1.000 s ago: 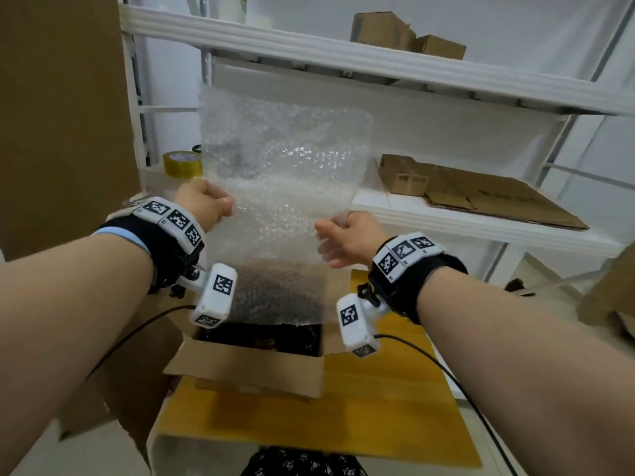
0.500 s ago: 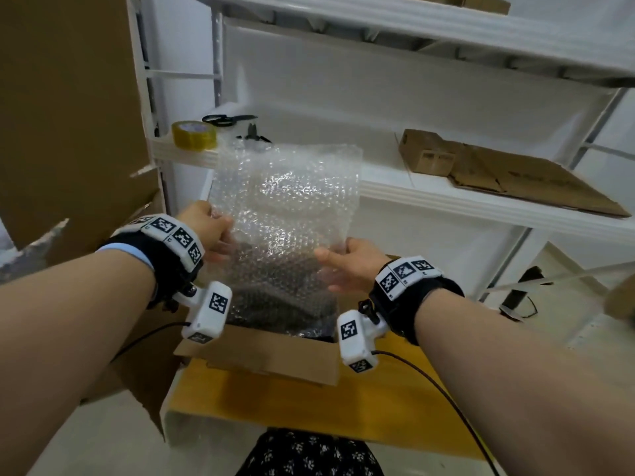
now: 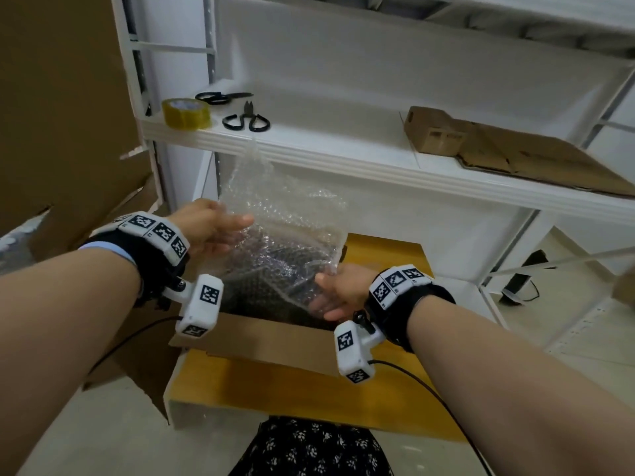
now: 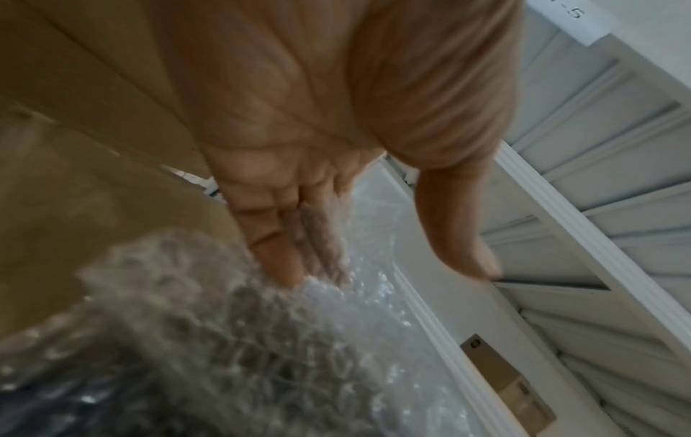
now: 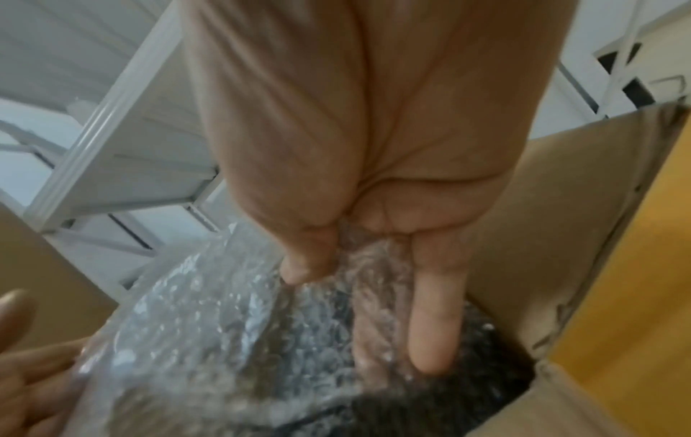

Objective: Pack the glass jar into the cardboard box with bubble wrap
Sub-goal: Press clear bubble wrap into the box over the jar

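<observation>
Standing over an open cardboard box [image 3: 261, 341], the person works a sheet of bubble wrap [image 3: 285, 228] down into its mouth. The box sits on a yellow wooden board [image 3: 275, 389] in front of a white shelving unit [image 3: 343, 156]. The lower part of the wrap is already inside the box, where it looks dark against the interior, while the upper part stands crumpled above the rim with one corner reaching up to the shelf edge.

The left hand [image 3: 209, 225] is at the sheet's left side with fingers stretched out fairly straight and the thumb spread away; in the left wrist view the fingers [image 4: 288, 245] lie against the wrap rather than curl around it. The right hand [image 3: 338, 292] is lower, at the box's right inner wall, and pinches the wrap: in the right wrist view the thumb [image 5: 306, 254] presses the plastic against fingers that lie behind the film.

The glass jar cannot be made out in any view; whether it lies under the wrap in the box I cannot tell.

On the shelf lie a roll of yellowish tape [image 3: 186, 113], two pairs of black scissors [image 3: 245, 120], and flattened cardboard [image 3: 515, 156] farther right.
</observation>
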### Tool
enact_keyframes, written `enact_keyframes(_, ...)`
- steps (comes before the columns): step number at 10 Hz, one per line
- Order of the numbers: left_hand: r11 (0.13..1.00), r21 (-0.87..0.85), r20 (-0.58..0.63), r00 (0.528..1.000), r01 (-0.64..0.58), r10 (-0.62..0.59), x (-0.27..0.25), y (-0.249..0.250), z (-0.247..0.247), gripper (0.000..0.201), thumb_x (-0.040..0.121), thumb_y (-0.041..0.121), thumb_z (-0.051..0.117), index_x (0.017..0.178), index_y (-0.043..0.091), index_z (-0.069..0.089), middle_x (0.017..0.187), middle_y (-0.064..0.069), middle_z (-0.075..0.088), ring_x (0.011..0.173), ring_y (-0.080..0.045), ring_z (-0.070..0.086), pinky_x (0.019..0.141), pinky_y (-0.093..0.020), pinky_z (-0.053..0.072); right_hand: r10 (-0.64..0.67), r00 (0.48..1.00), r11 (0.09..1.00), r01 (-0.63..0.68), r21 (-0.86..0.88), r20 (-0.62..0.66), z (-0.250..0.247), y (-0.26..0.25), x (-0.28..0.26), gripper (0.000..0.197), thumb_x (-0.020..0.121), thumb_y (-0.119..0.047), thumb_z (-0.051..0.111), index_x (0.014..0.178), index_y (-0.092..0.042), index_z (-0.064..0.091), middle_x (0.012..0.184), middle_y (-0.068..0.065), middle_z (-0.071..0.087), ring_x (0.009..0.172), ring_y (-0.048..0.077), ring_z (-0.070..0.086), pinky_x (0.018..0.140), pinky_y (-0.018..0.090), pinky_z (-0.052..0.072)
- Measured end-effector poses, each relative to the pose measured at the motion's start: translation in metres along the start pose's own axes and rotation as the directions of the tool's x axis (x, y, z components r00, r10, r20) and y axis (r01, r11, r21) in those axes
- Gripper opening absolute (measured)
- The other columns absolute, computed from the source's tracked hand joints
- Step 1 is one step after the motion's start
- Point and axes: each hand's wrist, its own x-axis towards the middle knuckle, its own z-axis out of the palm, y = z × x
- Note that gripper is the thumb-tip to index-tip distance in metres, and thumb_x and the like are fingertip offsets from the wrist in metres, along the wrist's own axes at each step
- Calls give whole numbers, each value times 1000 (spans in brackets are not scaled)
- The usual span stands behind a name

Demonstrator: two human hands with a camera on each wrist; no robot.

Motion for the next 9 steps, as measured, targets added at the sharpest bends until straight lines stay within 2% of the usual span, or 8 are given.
enact_keyframes(1,984,170,109,992,47,-67,3,-12,-5,106,30,38,97,120,21,42,105,-8,66,94,-26,64,74,-38,53,-26,994,996,34,-81,105,-3,2,1,28,93,-27,67,116,-13,60,106,13,74,97,24,72,87,39,59)
enact_keyframes(2,933,355,185,972,68,-141,2,-24,-3,98,45,18,95,125,27,40,118,-7,61,103,-29,62,83,-48,55,22,983,958,32,-284,184,-2,7,9,37,79,-26,82,112,-29,66,112,7,73,105,22,69,99,44,52)
enact_keyframes(3,843,535,122,981,61,-148,-2,-32,11,63,69,-6,79,116,22,48,99,-1,63,88,-20,61,66,-34,55,-11,995,916,50,-399,101,6,6,17,17,86,-25,74,103,-25,73,106,1,74,101,20,69,94,43,55)
enact_keyframes(4,535,844,5,998,25,-56,-1,-35,17,27,78,12,75,99,13,57,94,-1,60,89,-19,57,77,-32,47,7,998,850,29,-526,66,12,6,29,12,90,-26,69,98,-19,72,108,5,73,103,23,68,93,44,55)
enact_keyframes(5,494,869,27,993,34,-117,4,-41,26,10,87,8,62,94,10,55,81,-2,53,75,-18,54,59,-26,47,18,1000,808,-6,-589,14,14,5,35,27,88,-22,70,112,-9,69,108,11,73,97,23,70,89,41,58)
enact_keyframes(7,660,744,129,947,103,-293,-1,-61,41,21,91,6,55,111,4,59,63,-7,59,43,-15,54,37,-21,40,-11,999,747,-23,-664,-48,1,7,34,35,80,-18,71,113,-6,70,83,2,68,72,16,64,63,26,55)
enact_keyframes(8,690,717,182,929,99,-323,-6,-66,52,12,91,6,55,102,7,57,60,-5,67,46,-15,58,38,-21,37,11,998,689,-48,-723,-56,-5,8,28,35,81,-20,70,113,-5,68,76,-3,61,62,9,56,54,20,45)
enact_keyframes(9,732,672,179,935,110,-305,-5,-71,60,13,92,5,53,105,10,53,67,-5,69,46,-14,58,36,-18,37,75,997,605,-54,-795,-10,-7,9,22,28,88,-21,66,112,-7,69,95,5,70,79,17,64,76,29,56)
